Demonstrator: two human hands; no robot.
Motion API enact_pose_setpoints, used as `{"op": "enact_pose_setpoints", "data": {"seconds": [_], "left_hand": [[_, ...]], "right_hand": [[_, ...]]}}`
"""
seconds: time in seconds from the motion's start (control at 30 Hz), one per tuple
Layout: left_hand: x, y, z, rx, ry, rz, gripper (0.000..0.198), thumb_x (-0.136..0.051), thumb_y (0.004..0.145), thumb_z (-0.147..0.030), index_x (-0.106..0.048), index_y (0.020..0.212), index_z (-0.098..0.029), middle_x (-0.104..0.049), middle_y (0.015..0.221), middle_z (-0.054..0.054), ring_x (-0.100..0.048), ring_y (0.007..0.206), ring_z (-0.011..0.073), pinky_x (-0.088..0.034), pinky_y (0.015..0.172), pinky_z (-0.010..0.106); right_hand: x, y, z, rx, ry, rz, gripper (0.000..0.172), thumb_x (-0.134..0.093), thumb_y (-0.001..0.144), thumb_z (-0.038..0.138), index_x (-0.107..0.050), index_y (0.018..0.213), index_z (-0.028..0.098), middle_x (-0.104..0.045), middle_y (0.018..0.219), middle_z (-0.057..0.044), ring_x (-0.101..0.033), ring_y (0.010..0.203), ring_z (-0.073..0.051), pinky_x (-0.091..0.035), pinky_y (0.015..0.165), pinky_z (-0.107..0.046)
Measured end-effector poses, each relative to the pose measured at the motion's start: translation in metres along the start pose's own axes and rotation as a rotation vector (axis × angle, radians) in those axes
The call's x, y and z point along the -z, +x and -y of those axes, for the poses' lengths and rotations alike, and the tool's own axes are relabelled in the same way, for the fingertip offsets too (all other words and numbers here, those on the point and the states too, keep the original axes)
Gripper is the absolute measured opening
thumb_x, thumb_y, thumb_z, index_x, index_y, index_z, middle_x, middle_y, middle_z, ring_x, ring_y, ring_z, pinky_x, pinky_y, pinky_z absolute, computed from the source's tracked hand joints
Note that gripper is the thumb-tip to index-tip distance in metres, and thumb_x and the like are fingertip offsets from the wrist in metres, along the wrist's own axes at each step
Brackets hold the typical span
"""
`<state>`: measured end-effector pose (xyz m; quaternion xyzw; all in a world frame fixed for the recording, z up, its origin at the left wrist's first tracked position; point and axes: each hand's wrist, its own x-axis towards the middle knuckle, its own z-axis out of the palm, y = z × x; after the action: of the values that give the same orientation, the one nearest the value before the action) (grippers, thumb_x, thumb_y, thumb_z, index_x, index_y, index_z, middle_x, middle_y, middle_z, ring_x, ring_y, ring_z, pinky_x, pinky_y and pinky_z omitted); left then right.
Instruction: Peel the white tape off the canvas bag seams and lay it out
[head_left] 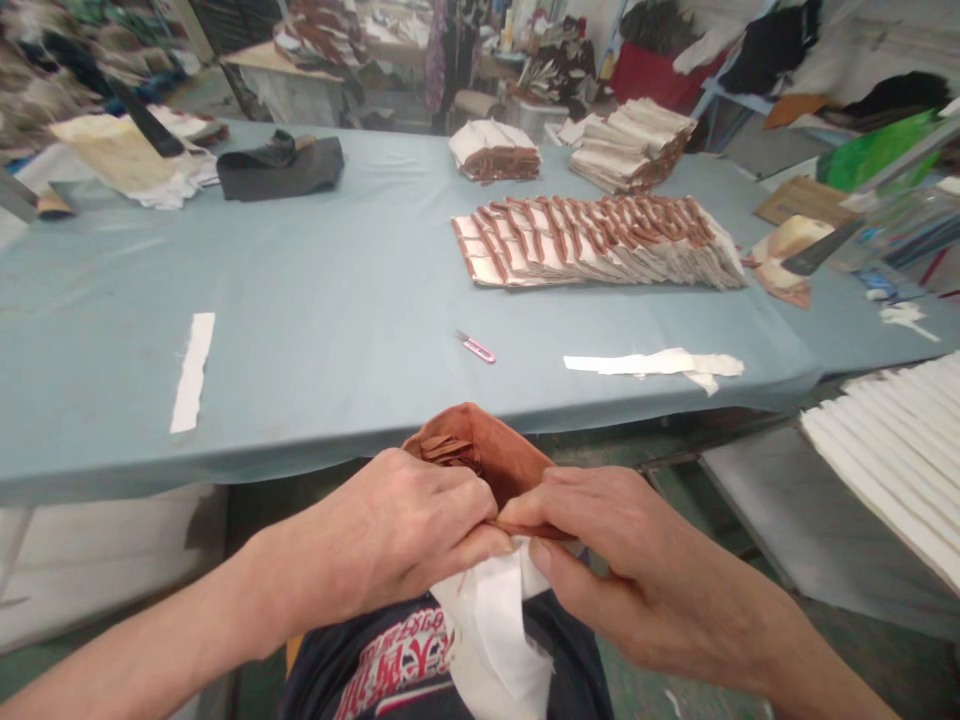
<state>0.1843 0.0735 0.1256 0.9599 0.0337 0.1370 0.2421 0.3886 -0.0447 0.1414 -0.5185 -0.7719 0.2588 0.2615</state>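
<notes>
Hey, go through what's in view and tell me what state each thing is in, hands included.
left hand: closed, pinching the brown fabric piece.
right hand: closed, pinching that piece's edge.
brown fabric piece: bunched up, held off the table.
white fabric: hanging loose below the hands.
pink snips: lying on the table, untouched.
row of pieces: fanned out, overlapping.
white strip: lying flat.

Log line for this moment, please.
left hand: pinching brown fabric piece | right hand: pinching same piece, white lining hanging | table: pink snips
</notes>
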Motion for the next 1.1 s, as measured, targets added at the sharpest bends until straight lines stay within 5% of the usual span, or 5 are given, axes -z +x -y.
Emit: {"op": "enact_pose_setpoints", "data": {"seconds": [0.13, 0.3, 0.6, 0.83, 1.1], "left_hand": [[-0.009, 0.001, -0.004, 0.032, 0.040, -0.054, 0.035, -0.046, 0.104, -0.020, -0.049, 0.070, -0.020, -0.052, 0.060, -0.003, -0.044, 0.052, 0.0120, -0.030, 0.053, 0.030], [-0.023, 0.003, -0.003, 0.184, -0.330, -0.104, 0.032, -0.051, 0.083, -0.008, -0.029, 0.063, -0.021, -0.027, 0.057, -0.009, -0.026, 0.049, 0.0066, -0.019, 0.050, 0.027], [-0.041, -0.006, -0.035, 0.246, -0.796, -0.034, 0.040, -0.049, 0.079, -0.004, -0.017, 0.063, -0.022, -0.020, 0.055, -0.009, -0.018, 0.047, 0.0059, -0.016, 0.047, 0.028], [-0.057, -0.011, -0.046, 0.174, -0.859, 0.000, 0.034, -0.048, 0.081, -0.008, -0.024, 0.061, -0.020, -0.028, 0.060, -0.005, -0.029, 0.057, 0.0098, -0.022, 0.052, 0.028], [-0.120, 0.058, -0.074, 0.661, -0.971, -0.394, 0.050, -0.056, 0.092, -0.016, -0.033, 0.049, -0.019, -0.012, 0.057, -0.005, -0.030, 0.056, 0.0109, -0.022, 0.049, 0.023]], "right_hand": [[0.000, 0.000, 0.003, -0.015, -0.003, -0.004, 0.027, -0.044, 0.102, 0.017, -0.068, 0.091, 0.019, -0.074, 0.081, -0.003, -0.068, 0.076, -0.017, -0.047, 0.073, -0.030], [-0.012, 0.006, -0.010, -0.025, 0.146, -0.038, 0.039, -0.039, 0.110, 0.027, -0.058, 0.077, 0.019, -0.062, 0.069, 0.001, -0.057, 0.062, -0.012, -0.041, 0.062, -0.025], [-0.056, 0.004, -0.024, 0.264, 0.134, -0.400, 0.051, -0.029, 0.115, 0.043, -0.043, 0.070, 0.023, -0.044, 0.052, 0.005, -0.036, 0.047, -0.012, -0.026, 0.052, -0.032], [-0.095, 0.001, -0.027, 0.191, 0.336, -0.565, 0.057, -0.033, 0.113, 0.053, -0.040, 0.065, 0.023, -0.038, 0.052, 0.006, -0.034, 0.045, -0.011, -0.024, 0.053, -0.032], [-0.137, -0.023, -0.029, -0.078, 0.835, -0.793, 0.063, -0.030, 0.110, 0.061, -0.035, 0.060, 0.023, -0.031, 0.049, 0.006, -0.031, 0.042, -0.011, -0.030, 0.047, -0.028]]}}
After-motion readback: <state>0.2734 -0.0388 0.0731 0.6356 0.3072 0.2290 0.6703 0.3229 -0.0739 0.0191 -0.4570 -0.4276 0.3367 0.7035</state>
